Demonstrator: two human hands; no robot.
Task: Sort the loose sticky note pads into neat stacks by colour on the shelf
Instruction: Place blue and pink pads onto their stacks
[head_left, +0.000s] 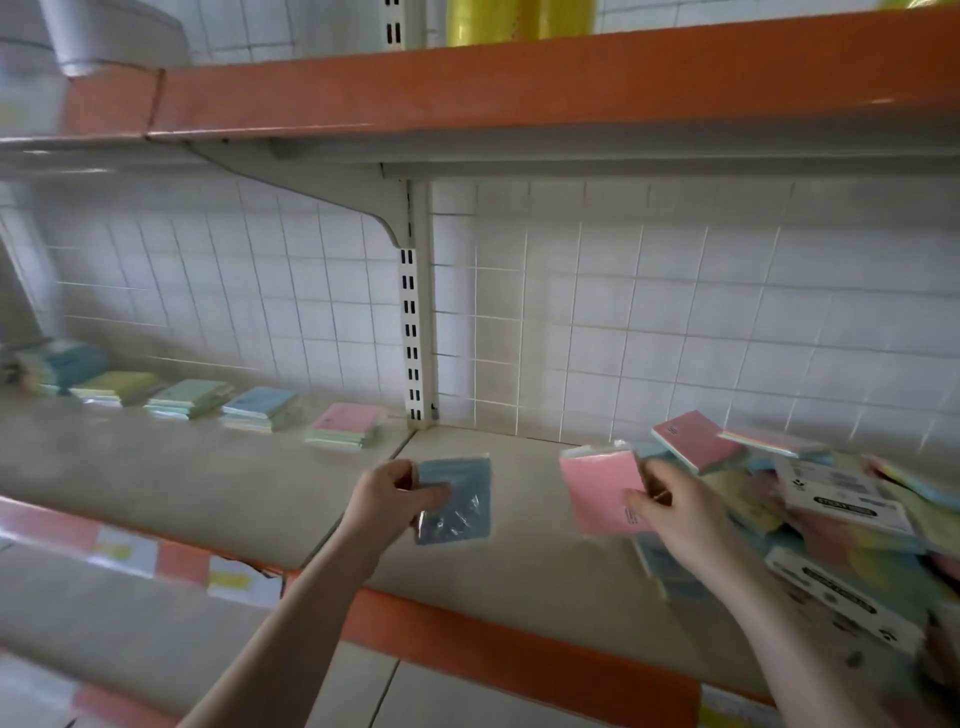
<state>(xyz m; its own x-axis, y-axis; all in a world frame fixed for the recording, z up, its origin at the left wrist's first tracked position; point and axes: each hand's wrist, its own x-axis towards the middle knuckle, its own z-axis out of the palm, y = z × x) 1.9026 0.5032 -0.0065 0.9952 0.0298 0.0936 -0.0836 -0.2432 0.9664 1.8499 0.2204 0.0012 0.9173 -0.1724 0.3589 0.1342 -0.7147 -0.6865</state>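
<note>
Two forearms reach over the shelf (218, 499), a wrapped pad in each hand.

The left hand (387, 496) pinches a blue pad (457, 501) above the shelf's middle; the right hand (670, 506) grips a pink pad (602, 491) just beside the loose heap (831, 519). Along the back left, a row of stacks (192, 397) lies sorted, ending in a pink-topped stack (345, 423). I'd judge the sorting partway done: much of the heap remains.

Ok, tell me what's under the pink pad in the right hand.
The right hand holds the pink pad over the bare shelf. A mint-coloured pad edge peeks out behind its top; the pink pad covers the rest of it.
</note>
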